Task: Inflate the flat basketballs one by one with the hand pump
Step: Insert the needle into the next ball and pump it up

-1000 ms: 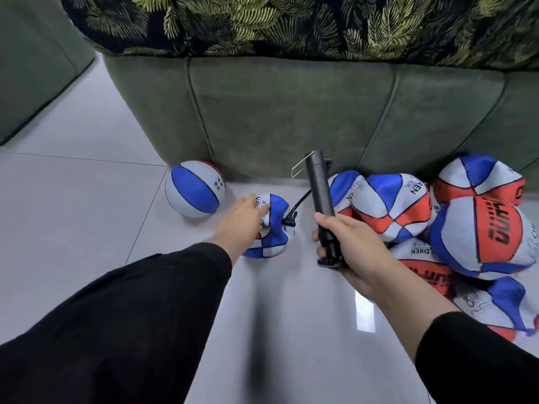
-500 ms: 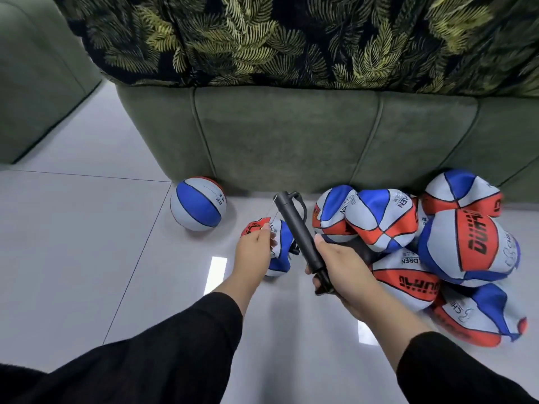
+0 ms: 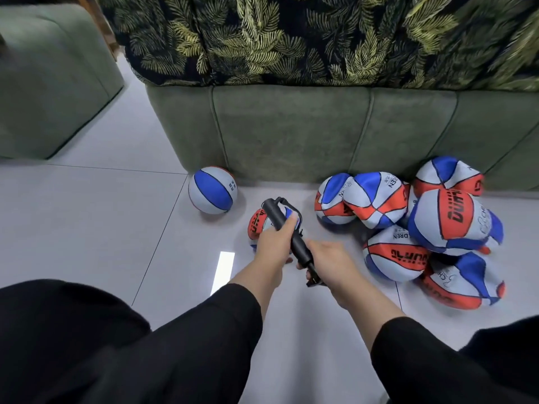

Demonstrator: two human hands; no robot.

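Observation:
A black hand pump (image 3: 291,237) lies slanted between my hands, its thin hose looping down toward a flat red, white and blue basketball (image 3: 258,224) on the floor just behind it. My left hand (image 3: 272,243) grips the pump's barrel in the middle. My right hand (image 3: 328,262) holds the pump's near end by the handle. Most of the flat ball is hidden behind my left hand and the pump. A round, full basketball (image 3: 213,194) rests to the left against the sofa.
Several flat basketballs (image 3: 408,228) are heaped at the right against the green sofa base (image 3: 291,129). A leaf-patterned cover (image 3: 320,39) hangs over the sofa. Another green seat (image 3: 49,83) stands at far left. The floor (image 3: 102,228) is pale glossy tile.
My left hand left the flat ball and took hold of the pump barrel. The pump tilted further down and left, over the ball. The camera view shifted downward.

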